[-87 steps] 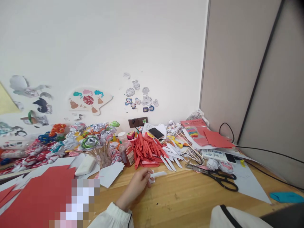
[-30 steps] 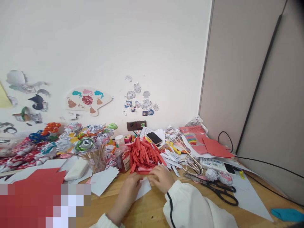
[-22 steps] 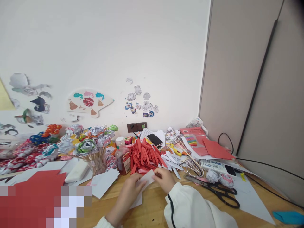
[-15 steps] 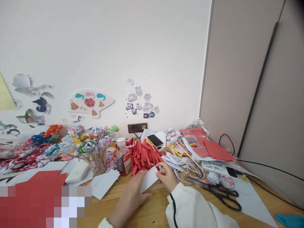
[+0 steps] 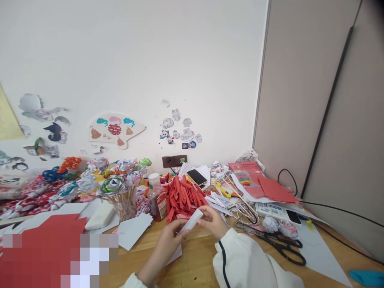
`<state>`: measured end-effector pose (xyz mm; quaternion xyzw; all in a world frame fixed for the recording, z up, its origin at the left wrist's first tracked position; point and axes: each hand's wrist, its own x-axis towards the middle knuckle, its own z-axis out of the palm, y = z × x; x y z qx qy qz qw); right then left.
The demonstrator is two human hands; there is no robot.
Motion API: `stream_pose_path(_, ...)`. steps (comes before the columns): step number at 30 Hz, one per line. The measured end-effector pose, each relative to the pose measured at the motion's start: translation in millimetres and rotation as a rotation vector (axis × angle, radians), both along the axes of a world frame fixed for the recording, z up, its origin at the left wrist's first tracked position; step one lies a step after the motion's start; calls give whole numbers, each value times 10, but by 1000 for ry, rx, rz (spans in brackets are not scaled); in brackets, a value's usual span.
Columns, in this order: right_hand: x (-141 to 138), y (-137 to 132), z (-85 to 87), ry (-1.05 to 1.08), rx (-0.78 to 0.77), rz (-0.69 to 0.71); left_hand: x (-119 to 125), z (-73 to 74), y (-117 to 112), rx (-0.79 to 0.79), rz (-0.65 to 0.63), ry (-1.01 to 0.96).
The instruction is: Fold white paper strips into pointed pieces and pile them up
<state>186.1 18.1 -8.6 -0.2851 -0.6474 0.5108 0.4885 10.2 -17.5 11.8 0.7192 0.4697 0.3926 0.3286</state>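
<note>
Both my hands hold a white sheet of paper (image 5: 192, 221) just above the wooden table (image 5: 204, 256), folded over along its upper edge. My left hand (image 5: 168, 240) pinches its lower left part, fingers closed on it. My right hand (image 5: 213, 221) grips its upper right end, in a white sleeve. Right behind the paper lies a pile of folded red paper strips (image 5: 183, 196) with several white folded strips (image 5: 217, 200) beside it.
A glue bottle (image 5: 157, 200) and paper flowers on sticks (image 5: 117, 184) stand to the left. Red paper sheets (image 5: 45, 240) lie at the near left. Black scissors (image 5: 282, 246), a phone (image 5: 196, 176) and cables (image 5: 330, 208) are to the right, by a grey partition.
My right hand came in and joined my left on a white sheet. Together they lifted it off the table and folded it over into a narrower shape.
</note>
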Motion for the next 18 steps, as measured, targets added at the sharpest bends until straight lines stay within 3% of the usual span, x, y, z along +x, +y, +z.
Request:
stream_pose_path(8, -73, 66, -124, 17, -124, -88, 17, -128, 56, -51, 45, -59)
stream_pose_path(18, -96, 45, -152, 59, -219, -118, 85, -113, 33, -159, 39, -171)
